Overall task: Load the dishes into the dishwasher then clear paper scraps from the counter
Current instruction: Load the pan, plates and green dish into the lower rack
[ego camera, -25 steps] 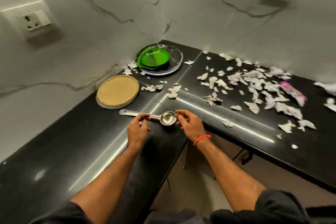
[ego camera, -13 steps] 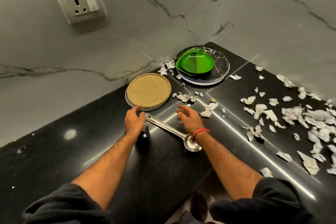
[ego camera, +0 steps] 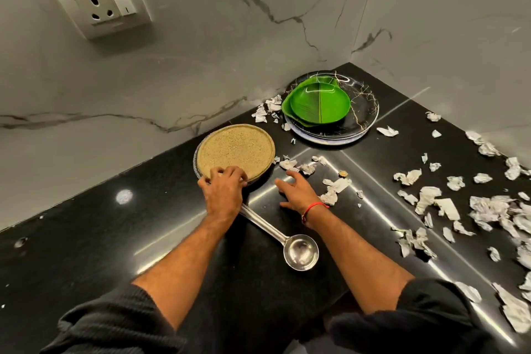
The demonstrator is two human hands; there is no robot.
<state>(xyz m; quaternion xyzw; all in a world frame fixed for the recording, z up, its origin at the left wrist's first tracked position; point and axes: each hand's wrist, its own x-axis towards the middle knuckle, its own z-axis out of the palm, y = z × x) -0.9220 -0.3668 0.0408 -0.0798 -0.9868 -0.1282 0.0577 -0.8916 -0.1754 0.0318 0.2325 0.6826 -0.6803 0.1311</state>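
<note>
A round tan plate (ego camera: pixel 235 146) lies on top of a grey one on the black counter (ego camera: pixel 100 244), near the left wall. My left hand (ego camera: pixel 224 190) rests on its near rim with the fingers curled over the edge. My right hand (ego camera: pixel 298 190) hovers just right of the plate, fingers spread, holding nothing. A steel ladle (ego camera: pixel 300 251) lies flat between my forearms, its handle running under my left wrist. In the corner, green leaf-shaped plates (ego camera: pixel 319 105) sit stacked on a black plate (ego camera: pixel 365 112). Torn paper scraps (ego camera: pixel 431 198) litter the counter's right side.
Marble walls meet behind the corner plates. A wall socket (ego camera: pixel 100 6) is mounted at upper left. More scraps (ego camera: pixel 267 112) lie between the two plate stacks and near my right hand. The counter's front edge runs under my sleeves.
Both hands let go of the ladle, which now lies on the counter. My left hand moved forward onto the tan plate's rim; my right hand moved up beside the plate.
</note>
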